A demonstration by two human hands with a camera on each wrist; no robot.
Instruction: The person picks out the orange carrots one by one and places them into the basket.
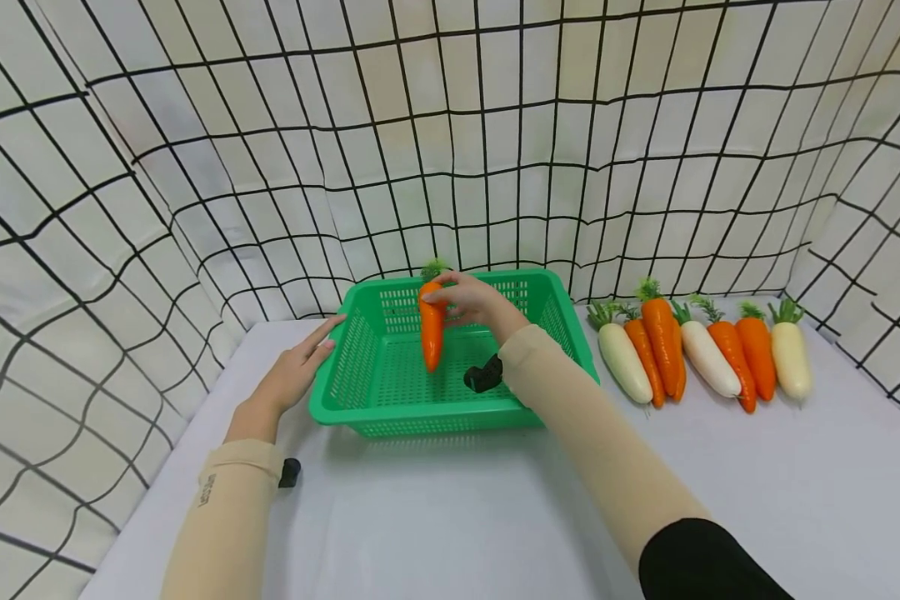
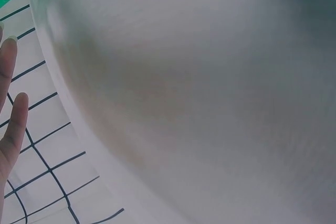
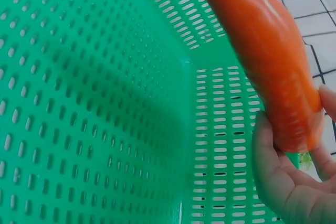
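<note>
My right hand [image 1: 474, 302] pinches an orange carrot [image 1: 432, 329] near its leafy top, tip pointing down, over the inside of a green plastic basket [image 1: 420, 421]. In the right wrist view, thumb and fingers close round the thick end of the carrot [image 3: 268, 51], with the slotted basket wall [image 3: 215, 129] behind it. At the basket's left rim my left hand [image 1: 292, 375] lies with fairly straight fingers, fingertips right at the edge. Only a few fingers of the left hand [image 2: 10, 124] show in the left wrist view.
Right of the basket several white radishes [image 1: 708, 358] and carrots [image 1: 663, 350] lie in a row on the white table [image 1: 450, 517]. Behind and at both sides stands white cloth with a black grid net [image 1: 487, 175]. Black wrist cameras [image 1: 289, 473] sit on both sleeves.
</note>
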